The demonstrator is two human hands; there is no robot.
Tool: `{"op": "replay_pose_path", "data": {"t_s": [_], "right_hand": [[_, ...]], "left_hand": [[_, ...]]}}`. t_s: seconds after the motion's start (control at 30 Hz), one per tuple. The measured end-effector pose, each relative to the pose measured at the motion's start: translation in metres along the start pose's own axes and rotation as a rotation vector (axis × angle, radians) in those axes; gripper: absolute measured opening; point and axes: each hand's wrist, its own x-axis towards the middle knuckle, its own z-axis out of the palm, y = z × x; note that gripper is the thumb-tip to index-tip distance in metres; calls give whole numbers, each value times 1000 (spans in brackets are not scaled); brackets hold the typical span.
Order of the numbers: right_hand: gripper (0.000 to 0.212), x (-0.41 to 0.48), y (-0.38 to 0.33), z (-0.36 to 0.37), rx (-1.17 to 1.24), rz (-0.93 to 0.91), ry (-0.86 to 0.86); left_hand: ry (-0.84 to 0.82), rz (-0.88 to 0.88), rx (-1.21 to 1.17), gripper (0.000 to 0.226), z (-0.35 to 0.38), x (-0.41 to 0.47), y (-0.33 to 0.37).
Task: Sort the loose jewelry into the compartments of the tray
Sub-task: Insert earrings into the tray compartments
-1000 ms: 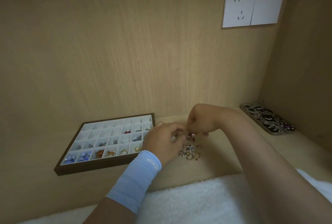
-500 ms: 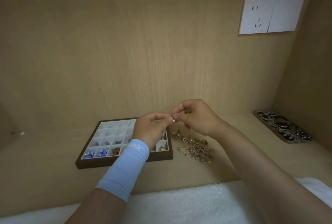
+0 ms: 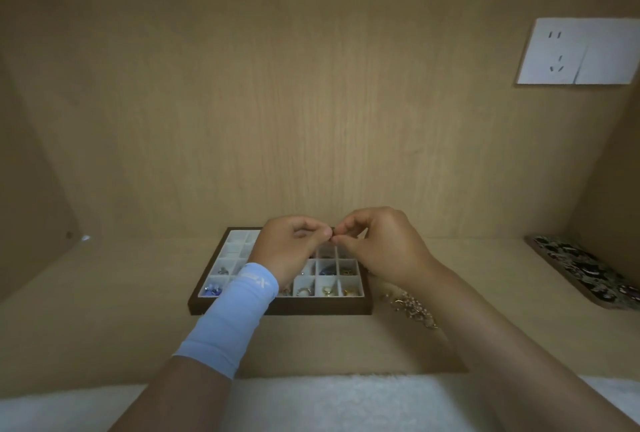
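Above the far rows of the brown-rimmed tray (image 3: 318, 307), whose near compartments hold sorted pieces, my sleeved left hand (image 3: 294, 249) and my right hand (image 3: 381, 246) meet fingertip to fingertip, both pinching a small piece (image 3: 331, 237) too tiny to identify. I judge this to be the step of readying one item for its compartment. The next move calls for one hand to let go while the other lowers the piece into a fitting cell. The loose jewelry (image 3: 412, 308) lies heaped on the shelf just right of the tray.
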Motion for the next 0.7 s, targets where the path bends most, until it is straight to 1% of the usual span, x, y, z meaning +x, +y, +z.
{"op": "replay_pose_path", "data": {"t_s": [0.1, 0.17, 0.27, 0.33, 0.4, 0.47, 0.57, 0.7], "right_hand": [[5, 9, -8, 7, 2, 15, -23], [7, 18, -11, 13, -20, 15, -38], [9, 33, -15, 18, -126, 14, -66], [9, 42, -14, 21, -171, 29, -79], [9, 48, -12, 25, -199, 53, -98], [9, 51, -9, 31, -233, 60, -106], [9, 51, -4, 39, -302, 51, -118], [10, 51, 1, 45, -362, 27, -147]], "left_hand": [[-4, 75, 76, 11, -10, 5, -7], [23, 107, 138, 16, -17, 8, -13], [59, 150, 390, 23, -27, 11, -26], [10, 184, 584, 26, -28, 11, -34], [-59, 194, 712, 28, -25, 11, -40], [-114, 166, 766, 32, -23, 12, -44], [-150, 107, 828, 41, -19, 14, -45], [-164, 104, 862, 37, -16, 15, -44]]}}
